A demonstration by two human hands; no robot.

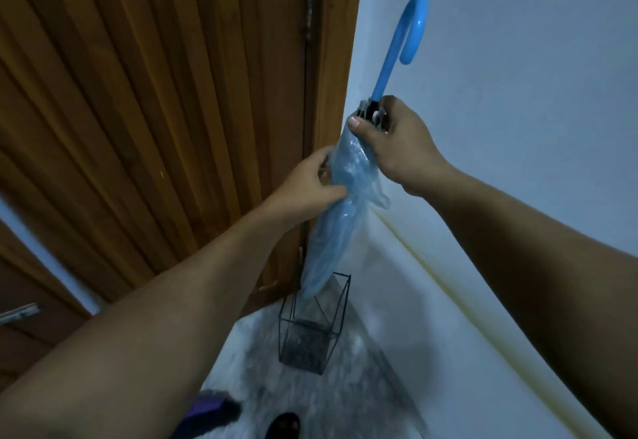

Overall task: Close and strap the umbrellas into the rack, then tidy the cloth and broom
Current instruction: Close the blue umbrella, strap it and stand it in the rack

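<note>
Umbrella count in view is one: a light blue, translucent plastic umbrella [340, 204] with a curved light blue hook handle [404, 35], held folded and tilted, handle uppermost against the pale wall [518, 41]. Its lower end is seen dipping into the top opening of a single black wire rack [312, 328], a tall open-frame box standing on the mottled grey-and-white floor [345, 404] in the corner between the wall and a slatted brown wooden door [155, 110]. The umbrella's tip itself is hidden behind the folded canopy and cannot be made out.

Two bare hands are engaged. The right hand [390, 142] is closed around the top of the canopy, just below the handle, where black and metal rib ends are gathered; its thumb is pressed across the plastic on the near side. The left hand [310, 183] is placed lower, at about the middle of the canopy, with thumb and fingers pinching the bunched plastic from the door side. Loose folds of plastic are left bulging out toward the wall between and below the two hands. Whether a strap is fastened cannot be told.

At the bottom edge, one dark-bristled brush head with a purple part [214, 411] is partly visible, blurred, and one dark shoe [283, 425] is seen beside it on the floor. One cream-coloured skirting strip [448, 283] is run along the wall's base.
</note>
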